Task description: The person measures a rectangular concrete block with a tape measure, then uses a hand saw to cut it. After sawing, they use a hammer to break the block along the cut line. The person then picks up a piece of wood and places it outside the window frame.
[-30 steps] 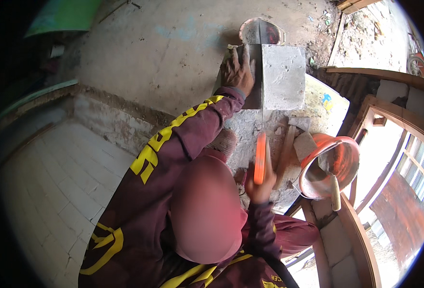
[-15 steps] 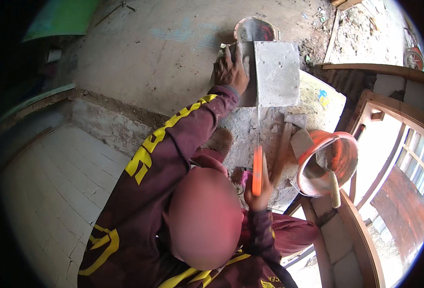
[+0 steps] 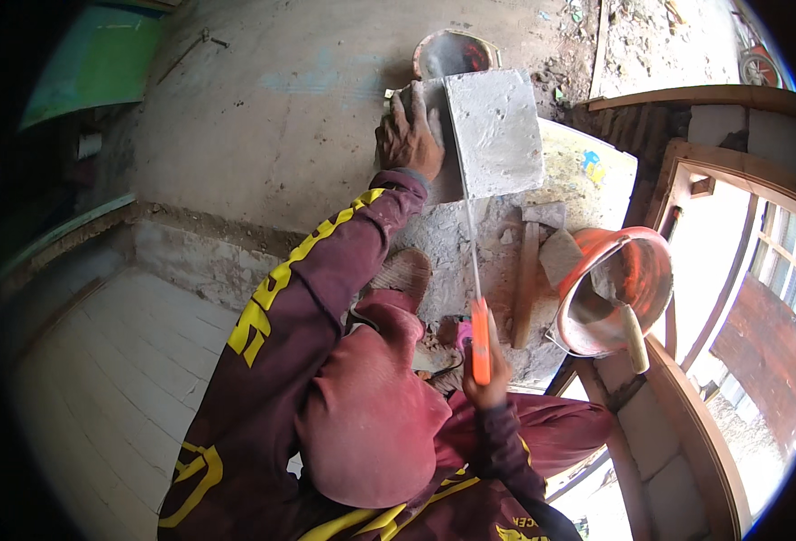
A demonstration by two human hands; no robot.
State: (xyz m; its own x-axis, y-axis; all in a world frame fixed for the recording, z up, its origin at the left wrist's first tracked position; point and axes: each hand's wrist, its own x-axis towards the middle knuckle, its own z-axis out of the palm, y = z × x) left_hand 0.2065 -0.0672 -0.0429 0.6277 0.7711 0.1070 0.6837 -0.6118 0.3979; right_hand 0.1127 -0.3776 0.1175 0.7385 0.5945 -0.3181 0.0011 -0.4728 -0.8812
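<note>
A pale grey concrete block (image 3: 497, 135) lies at the top centre, above a dusty work surface. My left hand (image 3: 409, 137) presses on the darker part of the block to the left, its fingers spread. In my right hand (image 3: 491, 374) is the orange handle of a hand saw (image 3: 480, 338), with the fingers wrapped round it. The saw's thin blade is seen almost edge-on and runs up to the line between the block's darker left and lighter right parts. How deep the blade sits in the block I cannot tell.
An orange bucket (image 3: 567, 311) at the right holds a trowel with a wooden handle (image 3: 635, 338). Beside it lie a wooden strip (image 3: 526, 288) and a grey block piece (image 3: 560, 257). Another bucket (image 3: 419, 61) stands beyond the block. A hammer (image 3: 204, 36) lies far left on the floor.
My right hand has drawn the saw back slightly toward me and left, and more blade shows below the block. The whole view has shifted a little; my left hand stays on the block.
</note>
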